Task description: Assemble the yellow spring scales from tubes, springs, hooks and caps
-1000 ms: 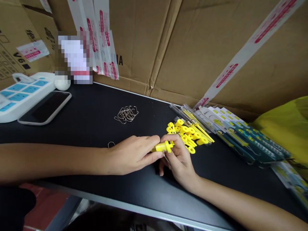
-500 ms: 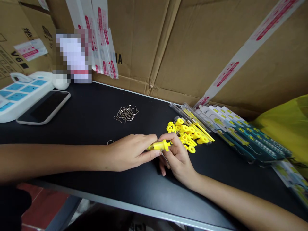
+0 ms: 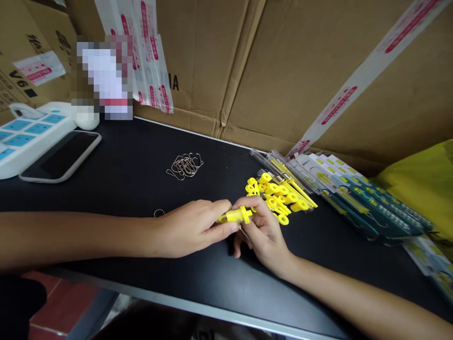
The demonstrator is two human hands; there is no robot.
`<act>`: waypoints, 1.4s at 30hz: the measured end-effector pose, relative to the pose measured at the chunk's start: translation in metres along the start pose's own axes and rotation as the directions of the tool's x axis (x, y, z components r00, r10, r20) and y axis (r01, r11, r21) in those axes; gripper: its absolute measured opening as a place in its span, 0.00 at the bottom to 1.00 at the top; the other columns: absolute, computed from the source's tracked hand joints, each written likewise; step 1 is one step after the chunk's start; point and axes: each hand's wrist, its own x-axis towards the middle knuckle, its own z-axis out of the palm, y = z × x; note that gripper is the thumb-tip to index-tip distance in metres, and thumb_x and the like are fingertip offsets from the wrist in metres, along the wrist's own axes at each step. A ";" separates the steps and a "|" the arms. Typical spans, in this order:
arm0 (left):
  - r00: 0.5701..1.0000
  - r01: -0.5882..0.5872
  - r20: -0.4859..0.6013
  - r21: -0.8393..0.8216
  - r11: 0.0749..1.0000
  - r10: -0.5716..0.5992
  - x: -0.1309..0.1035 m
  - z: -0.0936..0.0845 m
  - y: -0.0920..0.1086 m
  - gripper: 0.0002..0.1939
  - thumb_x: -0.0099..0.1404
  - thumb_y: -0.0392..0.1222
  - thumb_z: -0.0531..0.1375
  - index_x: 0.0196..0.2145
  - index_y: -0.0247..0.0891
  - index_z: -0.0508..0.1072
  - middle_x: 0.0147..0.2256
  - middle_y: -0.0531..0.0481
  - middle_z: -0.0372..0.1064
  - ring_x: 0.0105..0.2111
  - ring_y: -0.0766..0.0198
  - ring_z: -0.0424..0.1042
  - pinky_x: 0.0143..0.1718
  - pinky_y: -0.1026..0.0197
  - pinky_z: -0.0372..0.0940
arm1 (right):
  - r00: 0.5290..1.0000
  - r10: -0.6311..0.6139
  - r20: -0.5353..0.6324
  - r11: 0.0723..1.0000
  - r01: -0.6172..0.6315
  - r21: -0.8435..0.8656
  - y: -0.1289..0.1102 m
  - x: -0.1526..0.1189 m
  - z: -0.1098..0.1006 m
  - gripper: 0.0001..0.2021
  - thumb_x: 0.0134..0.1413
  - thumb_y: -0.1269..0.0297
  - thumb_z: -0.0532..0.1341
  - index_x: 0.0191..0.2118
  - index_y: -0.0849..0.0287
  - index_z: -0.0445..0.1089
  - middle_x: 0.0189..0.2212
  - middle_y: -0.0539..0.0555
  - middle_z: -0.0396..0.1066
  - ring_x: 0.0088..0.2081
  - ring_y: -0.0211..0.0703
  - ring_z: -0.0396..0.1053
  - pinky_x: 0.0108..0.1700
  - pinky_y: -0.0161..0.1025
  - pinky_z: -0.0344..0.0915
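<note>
My left hand (image 3: 198,226) grips a yellow plastic tube-like piece (image 3: 233,216) with a wider collar at its right end. My right hand (image 3: 264,231) is closed at that collar end, fingers bent, with a thin metal wire (image 3: 245,233) between thumb and fingers. Where the wire meets the yellow piece is partly hidden by the fingertips. Just beyond my right hand lies a heap of yellow plastic parts (image 3: 272,189), rings and sleeves among them. A tangle of bent wire hooks (image 3: 184,166) rests on the black table (image 3: 141,184) farther back.
Clear tubes with yellow rods (image 3: 292,179) lie behind the heap, beside printed packages (image 3: 357,198) at right. A yellow bag (image 3: 421,179) is at far right. At left are a phone (image 3: 62,158) and a power strip (image 3: 35,134). Cardboard boxes (image 3: 198,56) line the back edge.
The view has shifted slightly. Both hands keep nearly the same hold on the yellow piece and the wire, with no other clear change.
</note>
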 end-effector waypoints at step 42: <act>0.998 0.028 0.058 -0.080 0.996 -0.024 -0.004 -0.002 0.001 0.15 0.69 0.46 0.48 0.26 0.36 0.58 0.22 0.58 0.56 0.21 0.73 0.55 0.22 0.68 0.48 | 0.976 0.127 0.176 0.990 -0.135 0.036 -0.004 0.001 -0.006 0.07 0.61 0.58 0.54 0.42 0.53 0.56 0.26 0.43 0.59 0.17 0.25 0.57 0.16 0.24 0.67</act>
